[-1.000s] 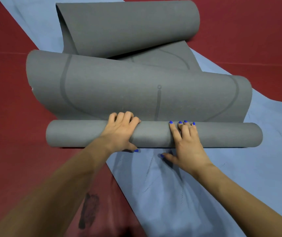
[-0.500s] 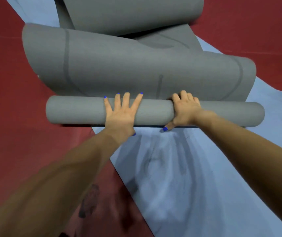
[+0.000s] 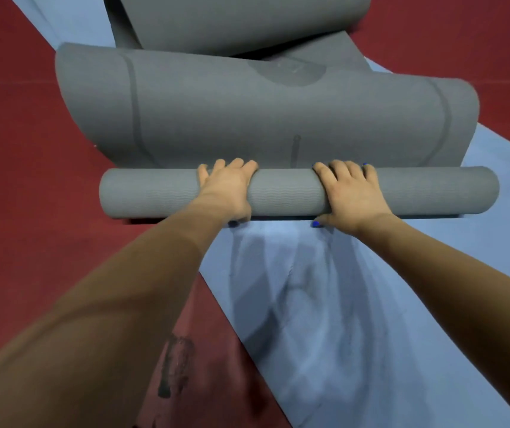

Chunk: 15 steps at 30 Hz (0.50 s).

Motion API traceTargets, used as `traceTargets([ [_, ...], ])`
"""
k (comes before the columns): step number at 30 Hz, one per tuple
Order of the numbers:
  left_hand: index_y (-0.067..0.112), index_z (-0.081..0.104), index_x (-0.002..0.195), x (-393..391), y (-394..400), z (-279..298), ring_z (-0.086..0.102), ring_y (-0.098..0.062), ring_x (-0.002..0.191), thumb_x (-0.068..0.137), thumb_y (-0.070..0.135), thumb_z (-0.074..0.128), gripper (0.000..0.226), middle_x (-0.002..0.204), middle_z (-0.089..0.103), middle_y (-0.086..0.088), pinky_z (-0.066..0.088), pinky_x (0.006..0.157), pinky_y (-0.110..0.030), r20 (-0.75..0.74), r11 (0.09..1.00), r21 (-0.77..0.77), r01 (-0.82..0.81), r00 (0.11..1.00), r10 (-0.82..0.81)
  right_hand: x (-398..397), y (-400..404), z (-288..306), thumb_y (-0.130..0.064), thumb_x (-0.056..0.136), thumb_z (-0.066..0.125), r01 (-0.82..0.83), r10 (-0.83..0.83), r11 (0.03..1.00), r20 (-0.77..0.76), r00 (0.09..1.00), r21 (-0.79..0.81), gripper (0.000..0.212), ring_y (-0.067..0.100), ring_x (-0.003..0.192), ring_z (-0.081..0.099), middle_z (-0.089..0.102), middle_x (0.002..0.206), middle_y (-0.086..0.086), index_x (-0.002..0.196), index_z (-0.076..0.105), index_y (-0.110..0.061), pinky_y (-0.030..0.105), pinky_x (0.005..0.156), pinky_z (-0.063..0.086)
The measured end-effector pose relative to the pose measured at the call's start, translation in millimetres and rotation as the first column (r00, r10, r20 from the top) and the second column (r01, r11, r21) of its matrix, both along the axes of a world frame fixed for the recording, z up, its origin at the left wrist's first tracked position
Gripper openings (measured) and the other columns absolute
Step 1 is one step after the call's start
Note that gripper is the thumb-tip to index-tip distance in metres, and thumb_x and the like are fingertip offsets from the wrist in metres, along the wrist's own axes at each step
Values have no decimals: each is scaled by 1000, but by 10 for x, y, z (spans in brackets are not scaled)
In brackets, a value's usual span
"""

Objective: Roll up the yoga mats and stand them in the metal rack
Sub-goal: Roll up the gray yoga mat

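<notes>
Both hands' grip curled over grey mat roll (image 3: 287, 193).

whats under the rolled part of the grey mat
The grey roll lies across a blue mat, with its left end over the red floor. Both hands grip it, left hand and right hand. The surface directly beneath is covered.

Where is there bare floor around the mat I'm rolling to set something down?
Bare red floor lies left of the grey roll, and bare blue mat lies between your forearms. It is crowded ahead: the unrolled grey mat humps up right behind the roll, which your left hand and right hand grip.
</notes>
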<state>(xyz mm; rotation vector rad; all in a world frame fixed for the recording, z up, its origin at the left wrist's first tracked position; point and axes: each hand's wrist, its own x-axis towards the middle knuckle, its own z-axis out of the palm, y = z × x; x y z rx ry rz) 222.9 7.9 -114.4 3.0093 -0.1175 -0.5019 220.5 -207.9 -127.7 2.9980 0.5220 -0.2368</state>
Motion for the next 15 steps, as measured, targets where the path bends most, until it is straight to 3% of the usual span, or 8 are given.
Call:
traceTargets([
  [4, 32, 42, 133, 110, 21, 121, 43, -29, 120, 54, 25, 85, 90, 126, 51, 1, 31, 99, -47, -85, 999, 27, 36, 996, -34, 137, 42, 140, -47, 64, 79, -2, 1, 1000, -75, 997, -7, 90, 32, 117, 44, 52, 128, 5, 138, 35, -22, 43, 99, 32],
  [8, 36, 46, 130, 111, 91, 225, 50, -26, 117, 51, 30, 87, 89, 123, 57, 4, 40, 86, -38, -246, 997, 27, 68, 967, -59, 79, 94, 294, -49, 57, 81, -8, 10, 1000, -202, 979, 12, 75, 30, 108, 50, 61, 115, 2, 122, 48, -28, 37, 84, 37],
  [11, 37, 50, 127, 25, 137, 242, 54, -23, 112, 49, 30, 88, 87, 120, 60, 6, 47, 92, -39, -361, 998, -15, 63, 930, -64, -17, 117, 343, -47, 54, 83, 8, -1, 1000, -325, 946, 21, 73, 28, 104, 55, 65, 108, 1, 119, 52, -31, 35, 82, 42],
  [15, 33, 52, 123, -168, 165, 228, 53, -17, 99, 51, 29, 89, 81, 109, 57, 8, 51, 88, -33, -459, 994, -95, 54, 883, -92, -132, 130, 417, -42, 52, 86, 18, -5, 1000, -465, 885, 22, 71, 23, 100, 58, 66, 103, -4, 115, 55, -34, 34, 83, 49],
])
